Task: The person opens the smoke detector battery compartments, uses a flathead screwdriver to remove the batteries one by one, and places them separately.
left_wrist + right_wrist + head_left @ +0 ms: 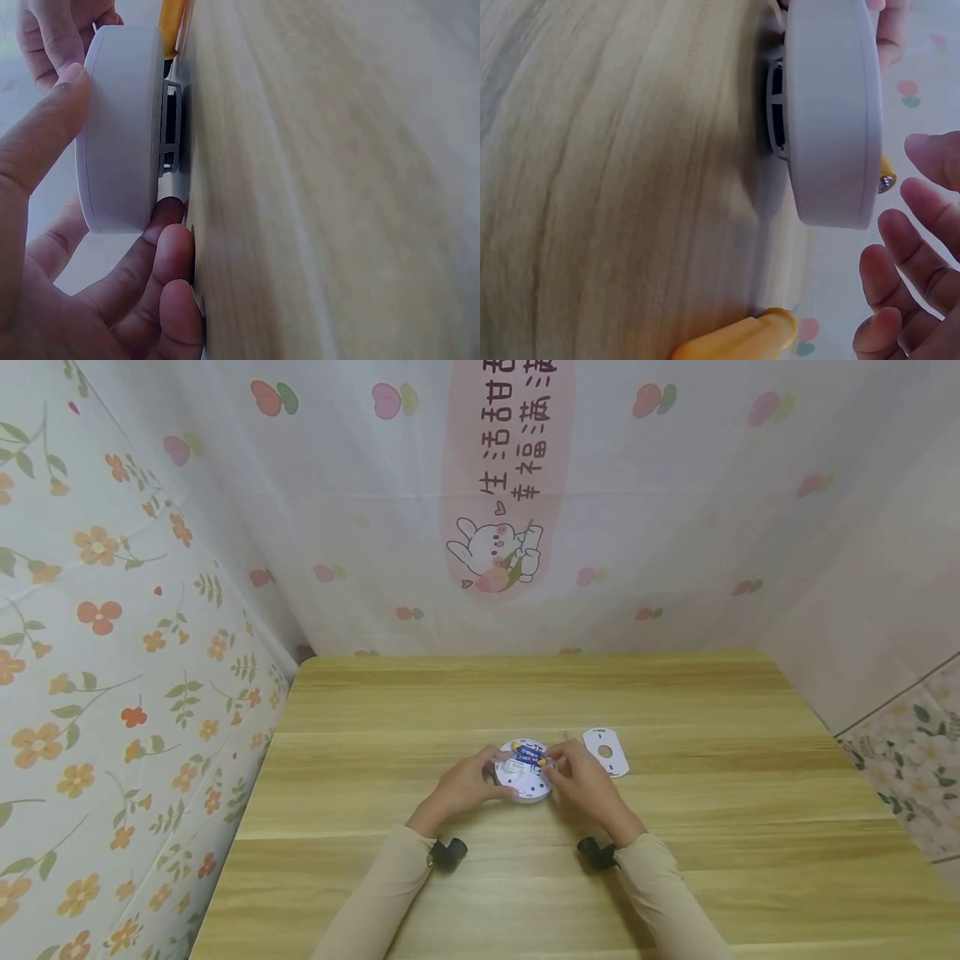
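Note:
A round white smoke detector sits low over the wooden table, its flat face up and its vented side toward the wood. My left hand grips its rim, thumb on the near side and fingers around and under the far side. On the upper face lies a blue battery with yellow ends; one yellow end with a metal tip pokes past the rim in the right wrist view. Beside that end is my right hand, its fingers loosely bent and apart from the detector in the right wrist view.
To the right, behind my right hand, a white mounting plate with a round hole lies on the table. An orange handle rests on the wood near the detector. Patterned curtains hang along the back and left edges.

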Demonstrator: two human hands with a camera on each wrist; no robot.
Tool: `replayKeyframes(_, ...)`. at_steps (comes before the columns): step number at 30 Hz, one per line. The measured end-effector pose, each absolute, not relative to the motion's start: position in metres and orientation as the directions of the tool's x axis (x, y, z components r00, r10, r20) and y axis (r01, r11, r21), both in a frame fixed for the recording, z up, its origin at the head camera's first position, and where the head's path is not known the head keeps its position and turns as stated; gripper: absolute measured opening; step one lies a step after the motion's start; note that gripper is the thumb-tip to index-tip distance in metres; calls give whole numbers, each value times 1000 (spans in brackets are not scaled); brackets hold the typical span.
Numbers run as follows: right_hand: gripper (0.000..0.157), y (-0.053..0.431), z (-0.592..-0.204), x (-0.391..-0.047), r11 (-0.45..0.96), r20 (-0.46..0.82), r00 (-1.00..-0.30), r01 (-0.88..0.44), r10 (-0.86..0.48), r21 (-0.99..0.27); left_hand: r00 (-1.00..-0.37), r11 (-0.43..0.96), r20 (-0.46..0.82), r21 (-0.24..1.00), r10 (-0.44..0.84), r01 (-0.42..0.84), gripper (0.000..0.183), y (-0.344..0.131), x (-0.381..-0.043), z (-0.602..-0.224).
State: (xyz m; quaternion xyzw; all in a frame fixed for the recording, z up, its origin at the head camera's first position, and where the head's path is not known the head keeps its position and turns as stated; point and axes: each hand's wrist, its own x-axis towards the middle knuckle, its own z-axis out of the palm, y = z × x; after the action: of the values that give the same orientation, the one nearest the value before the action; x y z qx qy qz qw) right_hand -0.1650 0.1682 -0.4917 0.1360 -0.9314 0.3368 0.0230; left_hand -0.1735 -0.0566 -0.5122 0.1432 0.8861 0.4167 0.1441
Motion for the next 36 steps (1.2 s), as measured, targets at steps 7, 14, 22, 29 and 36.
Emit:
replayKeyframes(7, 23, 164, -494, -169, 753, 103, -964, -255, -244, -607, -919, 606, -130, 784, 373, 135, 63, -56, -173, -512)
replayKeyframes(14, 22, 159, -493, -171, 781, 82, -967, -243, -240, -576, -917, 606, -130, 784, 377, 138, 64, -57, -172, -512)
replayKeyframes(22, 20, 153, -493, -176, 832, 105, -959, -281, -263, -478, -921, 611, -133, 781, 367, 131, 63, -57, -173, -511)
replayKeyframes(29, 16, 151, -490, -176, 843, 133, -951, -308, -278, -441, -919, 609, -128, 781, 372, 137, 63, -57, -173, -512)
replayKeyframes(36, 13, 155, -491, -175, 835, 161, -941, -338, -297, -435, -921, 603, -122, 785, 371, 139, 59, -58, -173, -512)
